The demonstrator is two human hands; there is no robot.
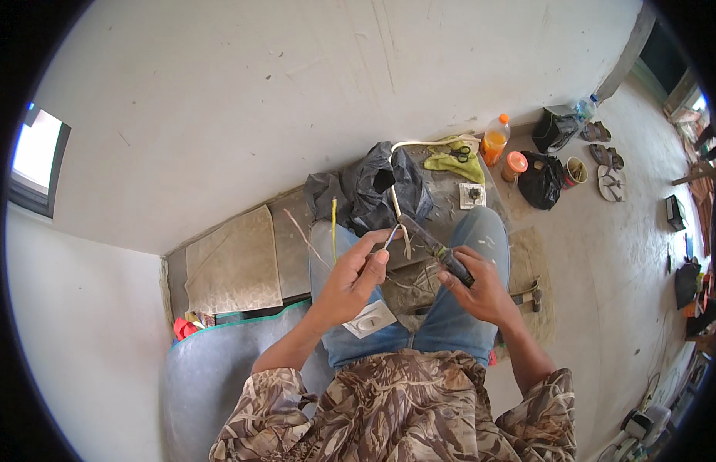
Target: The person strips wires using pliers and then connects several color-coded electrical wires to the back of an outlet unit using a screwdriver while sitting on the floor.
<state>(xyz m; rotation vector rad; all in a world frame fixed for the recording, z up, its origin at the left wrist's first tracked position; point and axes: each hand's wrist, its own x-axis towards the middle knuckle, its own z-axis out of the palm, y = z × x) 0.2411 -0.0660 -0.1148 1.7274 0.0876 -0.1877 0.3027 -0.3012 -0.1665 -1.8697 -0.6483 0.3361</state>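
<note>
Between the thumb and fingers of my left hand (361,269) are thin insulated wires (392,235), one of them bluish, at the stripped end of a white cable (395,202). My right hand (482,291) grips a knife (456,266) by its dark handle. Its blade (421,234) points up and left, close to the wires; whether it touches them I cannot tell. A yellow-green wire (334,229) and a pinkish wire (299,231) stick up beyond my left hand. On my left thigh rests a white switch or socket plate (371,319).
Beyond my knees sit a black plastic bag (373,189), a white socket (472,195), and scissors (460,153) on a green cloth (450,163). Further right stand an orange-drink bottle (495,141), a jar (515,164) and sandals (610,182). A hammer (536,296) lies beside my right leg.
</note>
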